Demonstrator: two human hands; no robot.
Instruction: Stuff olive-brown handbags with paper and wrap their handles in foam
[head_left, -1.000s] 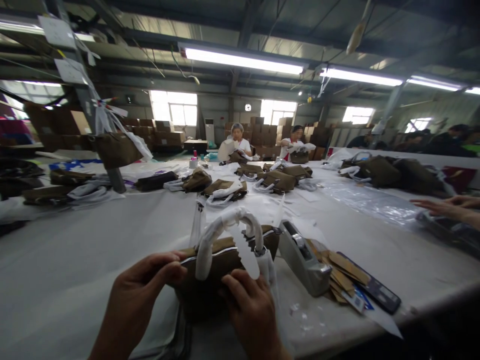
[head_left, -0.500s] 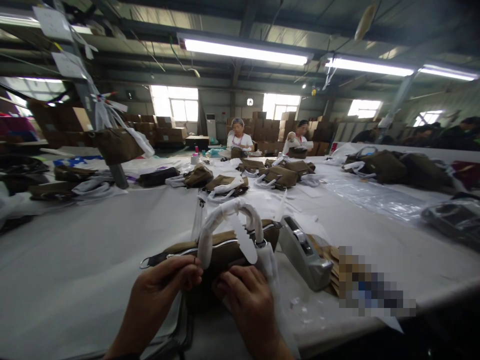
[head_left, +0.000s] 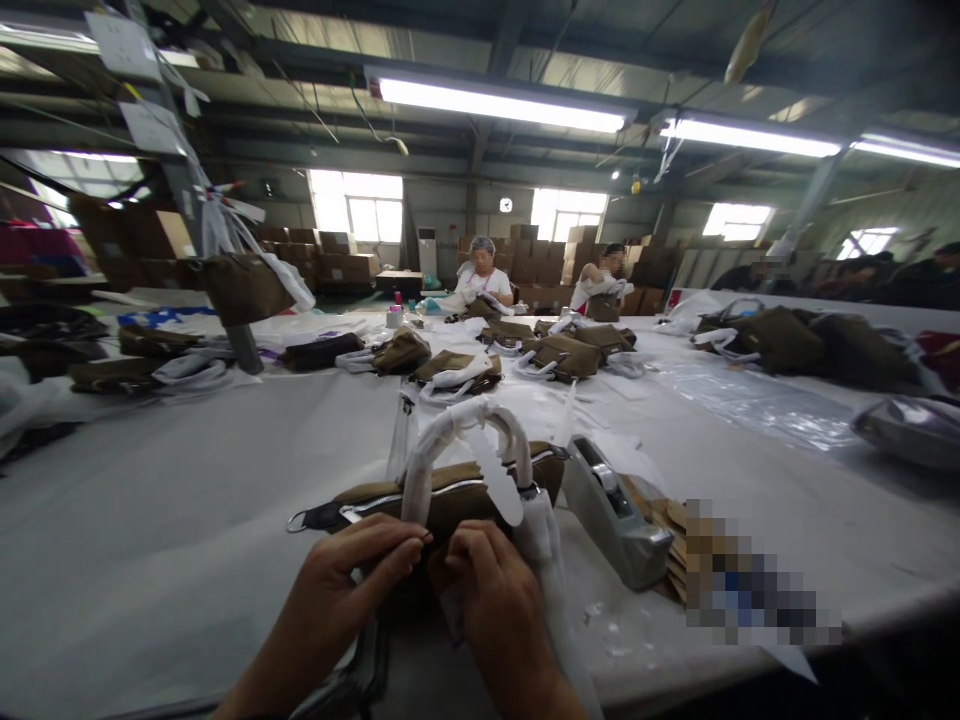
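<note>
An olive-brown handbag (head_left: 456, 508) with a silver zipper and a metal ring at its left end stands on the table before me. Its arched handle (head_left: 420, 470) is wrapped in white material, and a white notched strip (head_left: 501, 480) hangs from it. My left hand (head_left: 352, 590) pinches thumb against forefinger at the bag's front, near the handle's left foot; a tiny dark bit shows at the fingertips. Close beside it, my right hand (head_left: 499, 600) has curled fingers against the bag's front. What it grips is hidden. White wrapping (head_left: 541, 540) runs down past the right wrist.
A grey tape dispenser (head_left: 619, 520) stands right of the bag, beside brown paper pieces (head_left: 667, 530). More wrapped-handle bags (head_left: 566, 355) lie across the table's far side. Clear plastic sheets (head_left: 750, 400) lie at the right. Two people (head_left: 484, 280) work across the table.
My left hand has moved right, closer to my right hand. Its pinch stays closed. The right fingers have shifted slightly at the bag's front. The whole view has shifted a little.
</note>
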